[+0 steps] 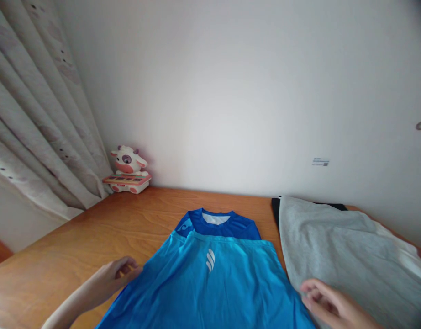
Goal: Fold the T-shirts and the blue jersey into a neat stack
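Note:
A blue sports shirt (210,283) lies in front of me with its lower part folded up over its front. The lighter blue hem runs across just below the dark blue collar and shoulders, and a white slanted-stripe logo (210,261) shows on the folded part. Beside the shirt's left edge is my left hand (119,273), its fingers loosely bent and apart, with no cloth visible in them. At the right edge, over grey cloth, my right hand (325,299) is slightly blurred. Its fingers are curled but spaced, and no held cloth can be seen.
Grey cloth (330,242) lies at the right, with black cloth (275,210) under its far edge and white cloth (411,256) beside it. A toy cow with a keyboard (128,169) stands at the wooden table's (155,205) back left, near a curtain (35,109).

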Tool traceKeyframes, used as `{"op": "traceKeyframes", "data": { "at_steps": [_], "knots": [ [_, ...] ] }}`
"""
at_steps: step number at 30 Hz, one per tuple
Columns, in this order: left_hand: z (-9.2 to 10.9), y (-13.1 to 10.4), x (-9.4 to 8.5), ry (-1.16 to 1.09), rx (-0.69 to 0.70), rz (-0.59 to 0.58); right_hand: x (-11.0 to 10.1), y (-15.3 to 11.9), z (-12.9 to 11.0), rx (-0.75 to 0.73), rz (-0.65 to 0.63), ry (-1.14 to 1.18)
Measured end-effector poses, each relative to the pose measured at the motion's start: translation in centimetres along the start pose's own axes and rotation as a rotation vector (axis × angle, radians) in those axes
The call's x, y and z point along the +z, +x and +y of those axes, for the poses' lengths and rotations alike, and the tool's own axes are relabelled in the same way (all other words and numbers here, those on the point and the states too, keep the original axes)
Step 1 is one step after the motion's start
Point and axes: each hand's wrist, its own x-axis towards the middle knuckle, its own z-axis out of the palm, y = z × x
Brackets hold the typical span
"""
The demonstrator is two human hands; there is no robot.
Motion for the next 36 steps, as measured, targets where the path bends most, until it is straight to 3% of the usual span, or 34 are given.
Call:
{"op": "traceKeyframes", "data": {
  "at_steps": [4, 8, 12, 16, 19, 21, 23, 26, 29, 32, 36],
  "knots": [
    [3.9, 6.2, 3.0, 0.082, 0.023, 0.101, 0.9, 5.2, -2.9, -0.024, 0.185, -0.127],
    [5.2, 9.3, 5.0, 0.206, 0.06, 0.08, 2.1, 9.1, -3.0, 0.001, 0.314, -0.277],
    [5.3, 9.5, 5.0, 0.17, 0.083, 0.117, 2.4, 10.7, -2.7, 0.01, 0.321, -0.309],
    [4.8, 9.3, 4.1, -0.117, 0.117, 0.286, 2.3, 11.4, -2.0, -0.075, 0.239, -0.25],
    [3.9, 9.8, 3.7, -0.311, 0.097, 0.407, 2.5, 12.0, -1.3, -0.075, 0.302, -0.216],
    [3.1, 10.2, 3.7, -0.337, 0.034, 0.375, 2.6, 12.3, -1.0, -0.077, 0.341, -0.203],
    [2.5, 10.5, 3.8, -0.327, 0.001, 0.261, 2.8, 12.4, -1.0, -0.116, 0.313, -0.177],
    [1.8, 10.7, 3.7, -0.268, 0.064, 0.157, 2.9, 12.1, -1.6, -0.218, 0.235, -0.137],
    [1.3, 10.7, 3.2, -0.148, 0.13, 0.163, 2.9, 11.6, -2.1, -0.295, 0.278, -0.14],
    [1.3, 10.6, 2.9, 0.002, 0.177, 0.237, 2.7, 11.5, -2.1, -0.272, 0.305, -0.128],
    [1.5, 10.3, 3.1, 0.188, 0.272, 0.18, 2.3, 11.7, -2.3, -0.191, 0.164, -0.059]
  ]
}}
